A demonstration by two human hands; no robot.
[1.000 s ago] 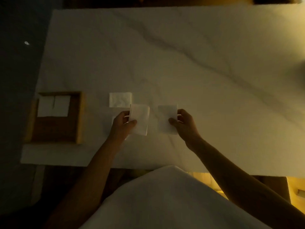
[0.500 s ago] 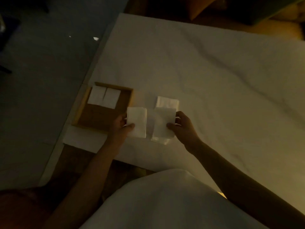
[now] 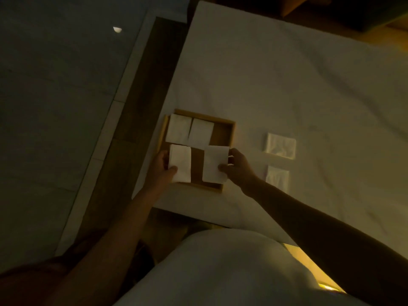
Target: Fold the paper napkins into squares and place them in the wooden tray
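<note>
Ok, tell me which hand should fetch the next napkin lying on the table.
Right. The right hand is beside the two loose napkins, which lie right of the wooden tray; the left hand is at the tray's far side.

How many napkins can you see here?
6: two lie side by side at the tray's far end, one is in each hand, and two lie on the table. Stacked ones may hide.

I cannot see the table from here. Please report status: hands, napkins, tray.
Left hand holds one folded napkin, right hand another, both over the wooden tray. Two napkins already inside. Nothing in the way.
</note>
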